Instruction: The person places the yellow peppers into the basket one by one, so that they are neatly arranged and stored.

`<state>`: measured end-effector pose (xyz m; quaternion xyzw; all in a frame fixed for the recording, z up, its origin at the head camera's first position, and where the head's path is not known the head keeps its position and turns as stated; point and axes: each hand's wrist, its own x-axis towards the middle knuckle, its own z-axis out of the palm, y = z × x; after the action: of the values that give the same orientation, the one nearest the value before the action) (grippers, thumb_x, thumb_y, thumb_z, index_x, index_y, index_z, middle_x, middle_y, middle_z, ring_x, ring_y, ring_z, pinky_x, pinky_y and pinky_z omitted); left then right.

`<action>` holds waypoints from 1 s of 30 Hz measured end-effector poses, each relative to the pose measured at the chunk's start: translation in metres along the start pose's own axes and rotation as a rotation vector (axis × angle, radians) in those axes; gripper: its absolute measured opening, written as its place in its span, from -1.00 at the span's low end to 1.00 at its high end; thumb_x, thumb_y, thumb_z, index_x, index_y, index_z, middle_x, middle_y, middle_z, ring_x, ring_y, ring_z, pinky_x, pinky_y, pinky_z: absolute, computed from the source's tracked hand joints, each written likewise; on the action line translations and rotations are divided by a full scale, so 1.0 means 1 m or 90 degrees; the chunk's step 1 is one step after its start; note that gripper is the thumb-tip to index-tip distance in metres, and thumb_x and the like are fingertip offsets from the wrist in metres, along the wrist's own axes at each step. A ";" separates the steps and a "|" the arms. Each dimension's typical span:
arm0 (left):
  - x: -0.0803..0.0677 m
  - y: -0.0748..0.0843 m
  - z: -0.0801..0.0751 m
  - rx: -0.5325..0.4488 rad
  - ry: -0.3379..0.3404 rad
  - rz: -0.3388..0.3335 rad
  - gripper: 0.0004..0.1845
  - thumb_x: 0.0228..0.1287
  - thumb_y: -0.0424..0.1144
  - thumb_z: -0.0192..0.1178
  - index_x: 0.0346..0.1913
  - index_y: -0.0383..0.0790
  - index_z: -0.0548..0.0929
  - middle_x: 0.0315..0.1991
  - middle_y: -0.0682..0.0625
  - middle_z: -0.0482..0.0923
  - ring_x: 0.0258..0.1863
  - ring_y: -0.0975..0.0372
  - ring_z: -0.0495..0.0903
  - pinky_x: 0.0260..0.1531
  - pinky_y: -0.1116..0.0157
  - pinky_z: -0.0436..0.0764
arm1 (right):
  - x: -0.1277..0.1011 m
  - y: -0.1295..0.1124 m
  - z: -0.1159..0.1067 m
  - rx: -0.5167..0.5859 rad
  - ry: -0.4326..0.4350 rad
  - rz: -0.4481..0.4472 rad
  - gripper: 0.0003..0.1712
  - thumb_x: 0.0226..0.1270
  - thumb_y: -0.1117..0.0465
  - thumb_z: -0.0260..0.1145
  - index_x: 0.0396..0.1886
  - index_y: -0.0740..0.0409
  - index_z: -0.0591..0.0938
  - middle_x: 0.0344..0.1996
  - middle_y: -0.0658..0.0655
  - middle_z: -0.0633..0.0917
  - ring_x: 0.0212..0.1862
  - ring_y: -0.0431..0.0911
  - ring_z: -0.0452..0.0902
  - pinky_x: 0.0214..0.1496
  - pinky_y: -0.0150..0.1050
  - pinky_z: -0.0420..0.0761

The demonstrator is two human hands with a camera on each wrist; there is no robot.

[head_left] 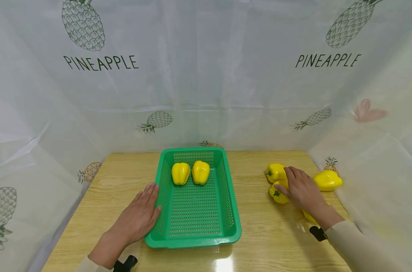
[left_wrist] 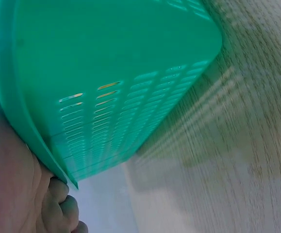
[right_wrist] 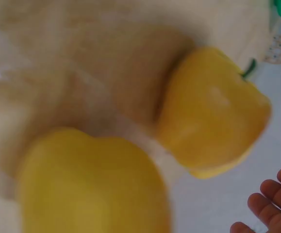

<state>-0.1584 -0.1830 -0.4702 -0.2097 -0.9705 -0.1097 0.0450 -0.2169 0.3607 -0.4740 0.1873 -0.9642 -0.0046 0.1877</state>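
Note:
A green plastic basket [head_left: 235, 211] stands mid-table with two yellow bell peppers, one on the left [head_left: 181, 173] and one on the right [head_left: 201, 172], near its far end. My left hand [head_left: 136, 215] rests along the basket's left rim, fingers extended; the left wrist view shows the palm against that rim [left_wrist: 31, 121]. On the right, my right hand [head_left: 304, 190] hovers over a back bell pepper [head_left: 275, 172] and a nearer bell pepper [head_left: 277, 194], partly covering both. Its fingers [right_wrist: 271, 204] are spread loosely in the right wrist view, apart from the peppers there.
Another yellow bell pepper [head_left: 328, 180] lies right of my right hand, by the table's right edge. One more [head_left: 308, 216] is mostly hidden under the right wrist. A white pineapple-print sheet [head_left: 199, 83] hangs behind and beside the wooden table [head_left: 124, 173].

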 end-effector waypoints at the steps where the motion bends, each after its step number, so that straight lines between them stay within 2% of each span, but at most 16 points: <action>1: 0.000 0.000 0.000 0.000 0.000 0.000 -0.31 0.68 -0.11 0.00 0.61 -0.51 0.17 0.63 -0.39 0.14 0.62 -0.20 0.20 0.54 -0.19 0.31 | -0.005 0.000 0.002 0.001 0.002 -0.002 -0.12 0.35 -0.03 0.52 0.34 0.55 0.40 0.17 0.55 0.57 0.14 0.44 0.58 0.16 0.33 0.63; 3: 0.000 0.000 -0.001 0.002 -0.001 0.000 -0.31 0.69 -0.11 0.00 0.62 -0.51 0.17 0.63 -0.39 0.14 0.62 -0.19 0.20 0.55 -0.18 0.31 | -0.012 0.000 0.007 0.010 -0.002 0.003 -0.11 0.36 -0.05 0.51 0.33 0.56 0.40 0.18 0.56 0.57 0.15 0.44 0.58 0.17 0.33 0.63; 10: 0.000 0.000 0.001 0.003 0.000 0.000 -0.30 0.68 -0.10 0.02 0.61 -0.51 0.17 0.63 -0.39 0.15 0.61 -0.19 0.21 0.54 -0.17 0.32 | -0.027 -0.009 0.016 0.073 -0.090 0.074 -0.10 0.50 -0.12 0.39 0.41 0.55 0.32 0.31 0.58 0.47 0.30 0.48 0.46 0.33 0.36 0.52; 14: 0.000 0.000 0.001 0.001 -0.002 0.000 -0.30 0.68 -0.10 0.01 0.62 -0.50 0.17 0.63 -0.38 0.15 0.62 -0.19 0.21 0.54 -0.17 0.32 | -0.035 -0.013 0.021 0.084 -0.109 0.082 -0.08 0.52 -0.12 0.38 0.41 0.55 0.27 0.31 0.61 0.44 0.31 0.51 0.44 0.37 0.38 0.48; 17: 0.001 0.000 0.001 -0.001 -0.008 0.000 -0.30 0.69 -0.10 0.00 0.62 -0.50 0.16 0.63 -0.38 0.14 0.62 -0.19 0.20 0.55 -0.18 0.31 | -0.040 -0.017 0.023 0.074 -0.107 0.080 -0.03 0.48 -0.13 0.42 0.42 0.57 0.25 0.29 0.64 0.44 0.27 0.53 0.48 0.33 0.39 0.52; 23: 0.000 0.000 -0.001 -0.004 -0.013 -0.003 -0.30 0.69 -0.10 0.00 0.62 -0.51 0.15 0.64 -0.38 0.12 0.62 -0.19 0.19 0.55 -0.19 0.30 | -0.044 -0.031 0.024 0.049 -0.060 0.080 0.12 0.26 -0.21 0.57 0.42 0.52 0.29 0.16 0.56 0.56 0.04 0.46 0.60 0.01 0.39 0.65; 30: 0.001 0.000 0.000 0.000 -0.014 -0.004 -0.29 0.68 -0.10 0.02 0.62 -0.52 0.14 0.64 -0.39 0.13 0.62 -0.20 0.21 0.55 -0.19 0.30 | -0.046 -0.054 0.021 0.019 -0.034 0.064 0.16 0.06 -0.19 0.70 0.36 0.50 0.34 0.04 0.51 0.61 -0.06 0.36 0.62 -0.04 0.26 0.70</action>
<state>-0.1591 -0.1830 -0.4702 -0.2082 -0.9716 -0.1077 0.0340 -0.1657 0.3260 -0.5149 0.1413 -0.9770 0.0143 0.1589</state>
